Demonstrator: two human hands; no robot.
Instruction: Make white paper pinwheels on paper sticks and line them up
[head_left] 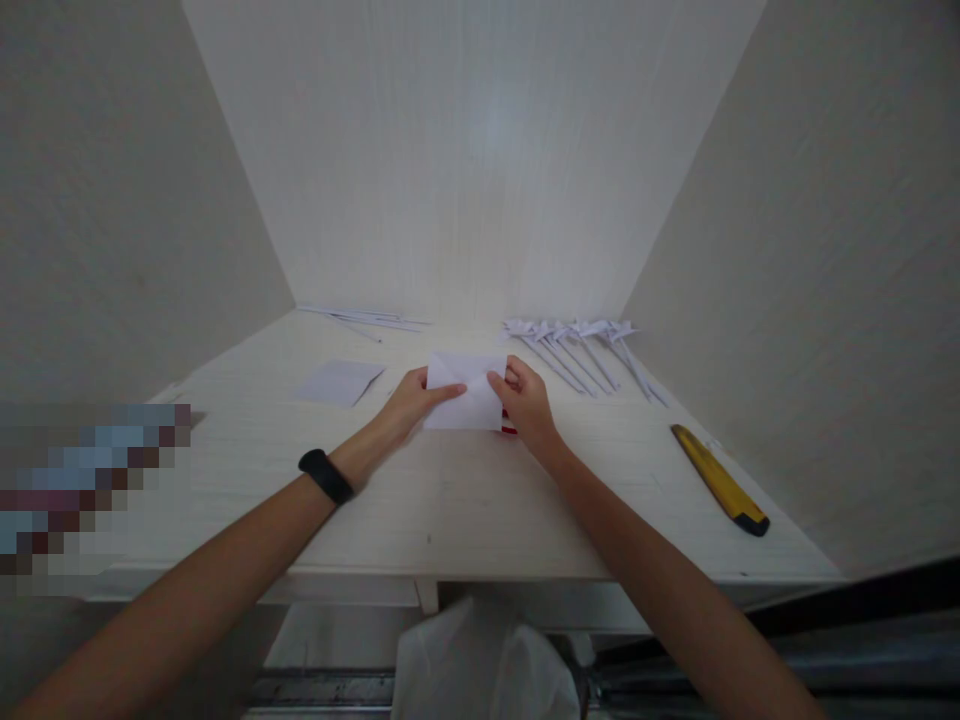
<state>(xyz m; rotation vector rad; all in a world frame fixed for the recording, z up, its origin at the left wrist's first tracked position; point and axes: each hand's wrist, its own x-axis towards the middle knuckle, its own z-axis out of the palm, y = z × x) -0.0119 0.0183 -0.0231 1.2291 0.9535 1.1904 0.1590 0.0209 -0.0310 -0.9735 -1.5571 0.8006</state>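
A white sheet of paper [465,405], roughly square with faint crease lines, is held up over the table between both hands. My left hand [420,395] grips its left edge, thumb lying on top. On the other side my right hand [525,395] has its thumb on the sheet and its fingers curled at the right edge. Something red [510,422] shows beneath the right hand; mostly hidden, its kind cannot be made out. Left of the hands lies a small stack of white paper sheets [337,382].
Thin white paper sticks [367,319] lie at the back left. Several paper pinwheels on sticks [581,335] rest at the back right. A yellow utility knife [716,478] lies near the right edge. A whitish plastic bag [484,665] is below the table's front edge [360,575].
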